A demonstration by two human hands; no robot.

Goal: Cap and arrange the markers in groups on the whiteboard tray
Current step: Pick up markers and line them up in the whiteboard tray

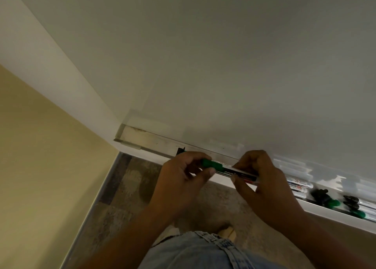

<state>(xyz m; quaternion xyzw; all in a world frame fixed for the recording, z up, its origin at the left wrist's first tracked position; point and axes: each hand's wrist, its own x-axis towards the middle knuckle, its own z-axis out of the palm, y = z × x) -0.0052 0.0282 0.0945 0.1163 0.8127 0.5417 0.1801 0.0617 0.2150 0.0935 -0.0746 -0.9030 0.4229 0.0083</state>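
Note:
I hold a green marker [224, 168] level, just above the whiteboard tray [154, 144]. My left hand [183, 177] pinches its green cap end [209, 164], and my right hand [264, 179] grips the white barrel. The cap sits on the marker. Further right in the tray lie white-barrelled markers [299, 185], then green and black ones [329, 201] and more at the frame's edge [362, 209]. A small black object [181, 150] shows in the tray behind my left hand.
The whiteboard [223, 65] fills the upper view. A yellow wall [40, 146] is on the left and a carpeted floor [132, 187] lies below. The tray's left end [130, 134] holds nothing. My jeans [203, 252] show at the bottom.

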